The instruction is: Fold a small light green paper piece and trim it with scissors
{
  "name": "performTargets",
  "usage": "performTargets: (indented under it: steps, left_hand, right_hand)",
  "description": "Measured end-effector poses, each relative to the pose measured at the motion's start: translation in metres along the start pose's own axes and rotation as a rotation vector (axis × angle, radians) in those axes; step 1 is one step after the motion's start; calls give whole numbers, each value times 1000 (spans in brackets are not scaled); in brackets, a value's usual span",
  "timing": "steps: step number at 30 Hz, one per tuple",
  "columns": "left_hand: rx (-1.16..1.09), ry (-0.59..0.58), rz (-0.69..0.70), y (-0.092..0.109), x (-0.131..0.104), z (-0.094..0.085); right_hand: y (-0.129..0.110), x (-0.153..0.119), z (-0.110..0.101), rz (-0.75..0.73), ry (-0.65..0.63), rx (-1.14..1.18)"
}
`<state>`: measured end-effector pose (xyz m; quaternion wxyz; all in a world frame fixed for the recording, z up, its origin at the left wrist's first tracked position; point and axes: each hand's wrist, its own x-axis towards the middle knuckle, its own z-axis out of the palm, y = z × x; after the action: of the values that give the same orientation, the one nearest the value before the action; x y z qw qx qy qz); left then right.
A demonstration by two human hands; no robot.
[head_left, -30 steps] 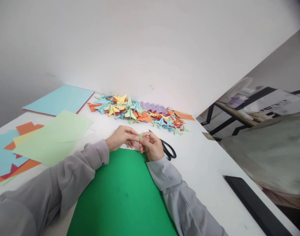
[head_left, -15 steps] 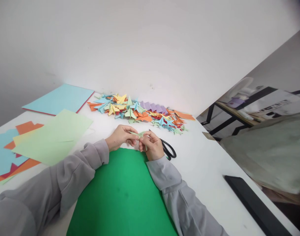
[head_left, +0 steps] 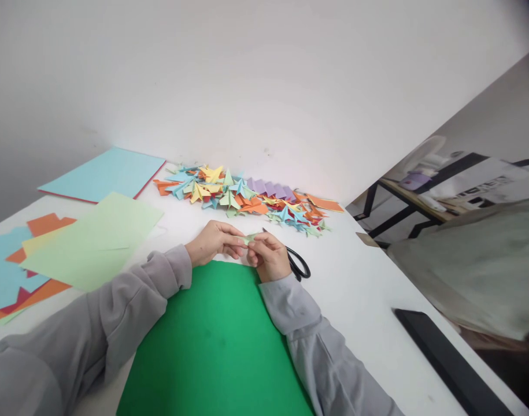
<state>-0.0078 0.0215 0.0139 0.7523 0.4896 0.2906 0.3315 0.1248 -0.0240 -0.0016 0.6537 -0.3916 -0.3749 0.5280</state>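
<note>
Between my two hands is a small folded piece of pale green paper [head_left: 249, 238], mostly covered by fingers. My left hand [head_left: 215, 242] pinches its left side between thumb and fingers. From the other side my right hand [head_left: 268, 256] grips it, thumb against the fingers. Both hands are just above the far edge of a green sheet [head_left: 221, 341]. Black-handled scissors [head_left: 305, 263] lie beside my right hand, their blades largely hidden by it. Behind the hands spreads a pile of small folded paper planes [head_left: 238, 193] in several colours.
On the left of the white table [head_left: 355, 300] lie a light green sheet [head_left: 95, 242], overlapping coloured scraps [head_left: 13, 260] and a stack of blue-topped sheets [head_left: 108, 173]. Folded purple pieces [head_left: 270, 189] rest near the wall. A long black object [head_left: 450, 358] lies along the right edge.
The pale green paper's pointed left part no longer sticks out above my left fingers; less of the paper shows now. My hands have shifted only slightly.
</note>
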Motion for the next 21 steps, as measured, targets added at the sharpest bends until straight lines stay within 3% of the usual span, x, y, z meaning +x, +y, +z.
performTargets:
  steps: [21]
  left_hand:
    - [-52, 17, 17, -1, 1, -3]
  right_hand:
    - [-4, 2, -2, 41, 57, 4]
